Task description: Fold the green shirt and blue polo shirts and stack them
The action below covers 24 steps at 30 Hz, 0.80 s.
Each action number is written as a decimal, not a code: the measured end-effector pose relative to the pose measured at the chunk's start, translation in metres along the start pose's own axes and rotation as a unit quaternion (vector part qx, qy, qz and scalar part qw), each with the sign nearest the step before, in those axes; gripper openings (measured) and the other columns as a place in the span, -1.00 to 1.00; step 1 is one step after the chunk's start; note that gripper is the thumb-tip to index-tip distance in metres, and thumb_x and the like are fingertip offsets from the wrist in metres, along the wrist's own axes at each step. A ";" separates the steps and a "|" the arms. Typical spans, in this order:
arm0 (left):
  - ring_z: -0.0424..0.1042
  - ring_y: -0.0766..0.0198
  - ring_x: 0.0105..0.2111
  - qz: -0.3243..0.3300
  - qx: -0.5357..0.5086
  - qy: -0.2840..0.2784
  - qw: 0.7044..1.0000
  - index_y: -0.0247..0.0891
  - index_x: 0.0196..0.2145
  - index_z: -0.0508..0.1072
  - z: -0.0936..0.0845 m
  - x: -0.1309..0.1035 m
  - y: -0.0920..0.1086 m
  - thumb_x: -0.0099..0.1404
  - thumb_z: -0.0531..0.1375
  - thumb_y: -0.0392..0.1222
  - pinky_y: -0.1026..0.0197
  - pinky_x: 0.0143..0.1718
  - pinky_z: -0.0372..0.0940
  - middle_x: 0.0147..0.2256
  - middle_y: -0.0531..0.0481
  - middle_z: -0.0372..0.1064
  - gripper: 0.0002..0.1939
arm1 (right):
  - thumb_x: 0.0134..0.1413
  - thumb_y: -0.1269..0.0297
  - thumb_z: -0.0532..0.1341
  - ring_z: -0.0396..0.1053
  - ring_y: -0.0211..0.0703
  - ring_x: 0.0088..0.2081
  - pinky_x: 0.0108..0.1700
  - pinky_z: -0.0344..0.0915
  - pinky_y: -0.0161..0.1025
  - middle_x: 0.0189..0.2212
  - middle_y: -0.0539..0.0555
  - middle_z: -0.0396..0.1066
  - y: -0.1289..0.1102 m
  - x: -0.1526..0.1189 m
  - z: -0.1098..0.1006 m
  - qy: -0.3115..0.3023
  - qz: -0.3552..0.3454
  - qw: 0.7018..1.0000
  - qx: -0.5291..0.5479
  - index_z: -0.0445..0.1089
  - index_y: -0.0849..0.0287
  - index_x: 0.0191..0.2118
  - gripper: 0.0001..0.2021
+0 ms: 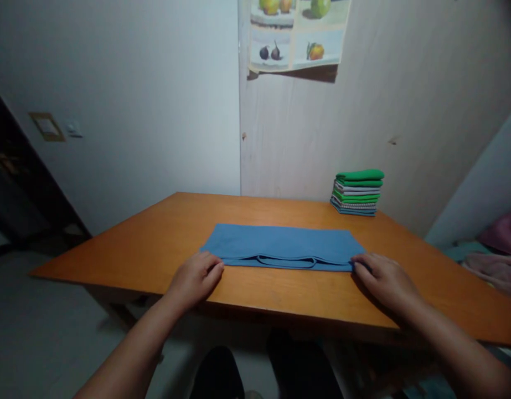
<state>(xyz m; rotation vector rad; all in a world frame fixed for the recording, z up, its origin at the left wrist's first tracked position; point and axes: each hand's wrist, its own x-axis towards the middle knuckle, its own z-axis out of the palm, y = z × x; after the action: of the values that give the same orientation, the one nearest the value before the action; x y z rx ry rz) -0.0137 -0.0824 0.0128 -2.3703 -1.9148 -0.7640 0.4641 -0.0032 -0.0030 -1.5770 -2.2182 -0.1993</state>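
Observation:
A blue cloth (280, 244) lies folded into a long flat band on the orange wooden table (155, 238). My left hand (195, 279) rests at the cloth's near left corner, fingers curled and touching the edge. My right hand (383, 280) sits at the near right corner, fingertips on the cloth's edge. Whether either hand pinches the fabric is unclear.
A stack of folded green, white and blue cloths (357, 192) stands at the table's far right, near the wall. A fruit poster (294, 33) hangs above. Pink and grey bedding (496, 260) lies to the right. My dark-clad knees (272, 371) show below the table's front edge.

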 end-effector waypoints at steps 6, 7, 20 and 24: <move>0.44 0.10 -0.19 -0.087 -0.025 0.100 0.991 -0.21 -0.27 0.48 -0.008 0.002 -0.025 0.41 0.02 0.02 0.14 -0.20 0.28 -0.25 -0.09 0.49 -0.67 | 0.25 0.13 0.05 0.43 0.08 -0.03 0.03 0.32 -0.03 -0.09 0.18 0.52 -0.004 0.001 0.001 -0.001 -0.002 0.999 0.046 0.49 0.11 -0.09 -0.68; 0.45 0.10 -0.18 -0.084 -0.025 0.105 0.991 -0.21 -0.27 0.48 -0.007 0.004 -0.025 0.41 0.02 0.01 0.14 -0.19 0.28 -0.25 -0.09 0.49 -0.68 | 0.24 0.12 0.06 0.44 0.08 -0.04 0.03 0.33 -0.03 -0.09 0.18 0.52 -0.004 0.002 0.001 0.001 -0.003 0.999 0.052 0.49 0.11 -0.09 -0.68; 0.39 0.08 -0.07 0.099 -0.031 0.044 0.994 -0.20 -0.10 0.44 0.039 0.049 0.049 0.28 0.14 -0.28 0.06 -0.03 0.27 -0.11 -0.12 0.44 -0.78 | 0.21 0.24 0.13 0.39 0.02 -0.03 0.02 0.27 -0.11 -0.08 0.17 0.50 -0.053 0.024 0.003 -0.006 -0.050 0.995 0.087 0.48 0.15 -0.06 -0.73; 0.39 0.07 -0.03 0.107 0.001 0.029 0.994 -0.21 -0.02 0.40 0.049 0.058 0.050 0.20 0.12 -0.39 0.04 0.00 0.26 -0.06 -0.13 0.43 -0.62 | 0.16 0.30 0.17 0.36 0.02 0.02 0.03 0.23 -0.14 -0.04 0.18 0.48 -0.069 0.032 0.006 -0.039 -0.060 0.995 0.073 0.44 0.16 0.04 -0.67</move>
<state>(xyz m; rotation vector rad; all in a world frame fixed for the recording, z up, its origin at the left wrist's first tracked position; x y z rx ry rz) 0.0588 -0.0273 0.0058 -2.4679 -1.6052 -0.8044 0.3894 0.0025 0.0123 -1.3986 -2.3314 -0.0082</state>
